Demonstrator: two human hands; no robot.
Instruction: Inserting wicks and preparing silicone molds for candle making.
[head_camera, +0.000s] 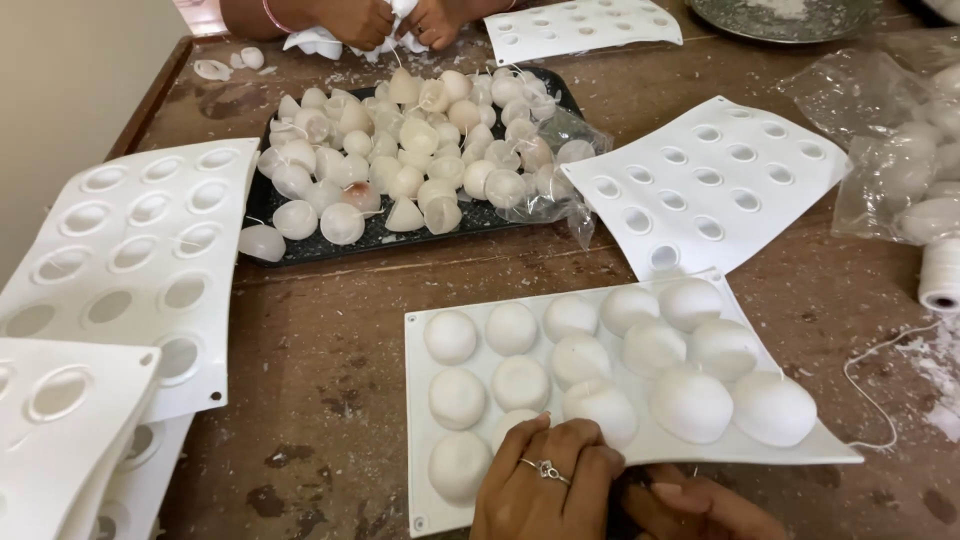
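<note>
- White silicone mould sheet (620, 455) is lying on the wooden bench (330, 330) at the near edge, domes up, filled with pale wax shapes
- Left hand (548, 485) is pressing curled fingers on its near edge; right hand (700, 505) is resting beside, its grip hidden
- Sheet is looking soft, floppy and light, the wax brittle; holding by the flat rim seems safest
- Black tray (262, 205) is carrying loose wax pieces behind

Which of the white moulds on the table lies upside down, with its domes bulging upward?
The mould under the left hand, nearest the camera. Its rounded domes rise upward, while the other moulds show open hollows.
</note>
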